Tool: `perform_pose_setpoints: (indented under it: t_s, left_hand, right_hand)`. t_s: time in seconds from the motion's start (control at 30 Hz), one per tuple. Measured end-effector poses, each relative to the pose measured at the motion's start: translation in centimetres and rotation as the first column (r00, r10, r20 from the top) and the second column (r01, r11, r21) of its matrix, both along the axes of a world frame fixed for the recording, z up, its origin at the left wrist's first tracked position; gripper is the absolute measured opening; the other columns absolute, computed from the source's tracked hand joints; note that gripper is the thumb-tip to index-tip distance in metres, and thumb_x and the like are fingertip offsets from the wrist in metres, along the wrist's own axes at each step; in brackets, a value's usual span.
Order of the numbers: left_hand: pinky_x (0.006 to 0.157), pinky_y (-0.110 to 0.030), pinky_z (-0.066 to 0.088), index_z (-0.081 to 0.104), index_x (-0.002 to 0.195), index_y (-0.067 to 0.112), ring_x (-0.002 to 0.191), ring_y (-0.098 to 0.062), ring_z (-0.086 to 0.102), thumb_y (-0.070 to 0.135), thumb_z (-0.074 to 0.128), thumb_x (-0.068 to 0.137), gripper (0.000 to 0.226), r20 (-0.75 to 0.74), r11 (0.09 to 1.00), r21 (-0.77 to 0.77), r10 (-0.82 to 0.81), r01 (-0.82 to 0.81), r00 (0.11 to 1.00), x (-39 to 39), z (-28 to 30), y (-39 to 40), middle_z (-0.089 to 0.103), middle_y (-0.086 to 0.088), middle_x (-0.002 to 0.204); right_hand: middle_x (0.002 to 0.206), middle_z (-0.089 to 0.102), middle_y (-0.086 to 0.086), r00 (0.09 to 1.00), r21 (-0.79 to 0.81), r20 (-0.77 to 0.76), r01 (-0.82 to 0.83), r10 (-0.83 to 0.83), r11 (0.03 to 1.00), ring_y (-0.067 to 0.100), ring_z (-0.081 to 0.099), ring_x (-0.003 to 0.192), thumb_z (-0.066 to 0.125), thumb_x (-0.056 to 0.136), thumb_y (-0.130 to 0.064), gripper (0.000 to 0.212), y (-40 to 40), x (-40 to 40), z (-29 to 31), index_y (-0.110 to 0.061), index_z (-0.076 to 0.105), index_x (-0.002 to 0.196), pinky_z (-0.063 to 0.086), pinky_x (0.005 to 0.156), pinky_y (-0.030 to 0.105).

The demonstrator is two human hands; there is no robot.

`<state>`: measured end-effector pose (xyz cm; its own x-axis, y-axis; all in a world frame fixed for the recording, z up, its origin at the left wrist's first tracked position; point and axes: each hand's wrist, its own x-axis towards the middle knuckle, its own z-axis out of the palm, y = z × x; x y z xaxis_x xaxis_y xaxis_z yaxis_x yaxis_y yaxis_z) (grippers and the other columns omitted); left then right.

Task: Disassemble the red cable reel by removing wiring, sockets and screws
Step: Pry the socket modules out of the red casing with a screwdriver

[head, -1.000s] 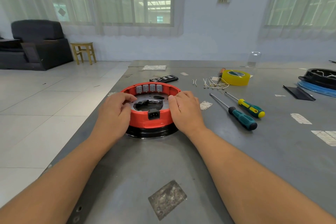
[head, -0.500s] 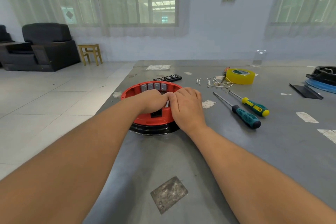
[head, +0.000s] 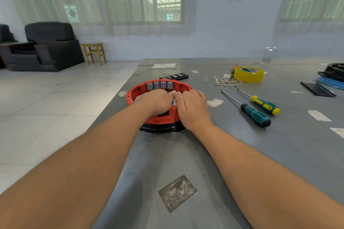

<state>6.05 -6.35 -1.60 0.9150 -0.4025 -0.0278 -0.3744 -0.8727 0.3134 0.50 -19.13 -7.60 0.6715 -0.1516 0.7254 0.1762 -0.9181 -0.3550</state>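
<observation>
Your red cable reel (head: 160,119) sat on the grey worktop (head: 242,154), towards its left edge, resting on a black base ring (head: 160,129) that showed below the red shell. Along the far inner wall of the reel stood a row of four grey sockets (head: 160,85), side by side and upright.

Your left hand (head: 158,101) reached over the near rim and lay inside the reel, fingers curled downward; what they closed on was hidden beneath the hand, so I could not tell whether you gripped anything. Your right hand (head: 191,108) lay over the right side of the reel, fingers bent down around the rim and thumb turned inward, its tip touching the knuckles of your left hand. Whether that hand truly gripped the rim or merely rested on it could not be told either.

To the right of the reel lay two screwdrivers, well apart from your hands: one with a dark teal handle (head: 256,116), one with a yellow and teal handle (head: 265,107), nearly parallel, tips pointing away to the left. Beyond them lay loose white wire pieces (head: 223,80) and a yellow tape roll (head: 249,74). A black strip (head: 175,76) lay just behind the reel.
</observation>
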Motion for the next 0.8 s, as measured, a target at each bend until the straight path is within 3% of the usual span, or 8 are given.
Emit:
perform_pose_setpoints:
  t_s: [0.13, 0.27, 0.43, 0.57, 0.8]
  left_hand:
    - [0.106, -0.052, 0.05, 0.063, 0.133, 0.014, 0.117, -0.038, 0.063, 0.049, 0.015, 0.113, 0.063, 0.05, 0.999, 0.014, 0.037, -0.038, 0.998, 0.0, -0.1, 0.0, 0.066, -0.017, 0.127]
    - [0.108, -0.051, 0.049, 0.051, 0.152, 0.019, 0.125, -0.039, 0.059, 0.047, 0.014, 0.114, 0.06, 0.019, 0.998, 0.032, 0.045, -0.046, 0.999, 0.3, 0.1, -0.3, 0.06, -0.019, 0.139]
    - [0.106, -0.048, 0.048, 0.046, 0.157, 0.023, 0.126, -0.039, 0.058, 0.047, 0.016, 0.114, 0.058, -0.002, 0.998, -0.028, 0.064, -0.064, 0.998, 0.4, 0.1, -0.4, 0.059, -0.02, 0.14]
    - [0.109, -0.053, 0.048, 0.063, 0.138, 0.015, 0.124, -0.038, 0.061, 0.052, 0.02, 0.113, 0.062, 0.059, 0.998, 0.007, 0.059, -0.059, 0.997, -0.1, 0.3, -0.2, 0.064, -0.017, 0.137]
    - [0.108, -0.05, 0.048, 0.05, 0.155, 0.021, 0.124, -0.035, 0.06, 0.043, 0.016, 0.114, 0.058, 0.099, 0.998, 0.032, 0.041, -0.045, 0.994, -1.1, 0.7, 0.2, 0.063, -0.015, 0.137]
  right_hand:
    - [0.065, 0.045, -0.011, 1.0, 0.024, 0.009, -0.014, 0.013, 1.0, 0.018, 0.049, 0.078, 0.021, 0.105, -0.039, 0.045, 0.2, -0.2, 0.2, -0.026, 0.045, 0.069, 0.034, 0.097, 0.04]
    - [0.067, 0.047, -0.01, 1.0, 0.024, 0.013, -0.023, 0.023, 0.999, 0.022, 0.055, 0.08, 0.024, 0.104, -0.033, 0.04, 0.2, -0.4, 0.3, -0.027, 0.045, 0.071, 0.039, 0.096, 0.045]
    - [0.065, 0.045, -0.011, 1.0, 0.039, 0.005, -0.013, 0.013, 0.999, 0.015, 0.045, 0.077, 0.02, 0.102, -0.037, 0.045, 0.2, -0.1, 0.1, -0.025, 0.045, 0.067, 0.038, 0.095, 0.043]
    - [0.066, 0.048, -0.009, 1.0, 0.04, -0.004, -0.008, 0.009, 0.999, 0.016, 0.047, 0.077, 0.02, 0.103, -0.037, 0.046, 0.2, -0.1, 0.1, -0.024, 0.046, 0.068, 0.039, 0.095, 0.045]
    - [0.067, 0.052, -0.006, 1.0, 0.014, -0.024, -0.011, 0.012, 1.0, 0.022, 0.056, 0.081, 0.018, 0.102, -0.038, 0.049, 0.1, -0.3, 0.2, -0.021, 0.049, 0.069, 0.038, 0.096, 0.045]
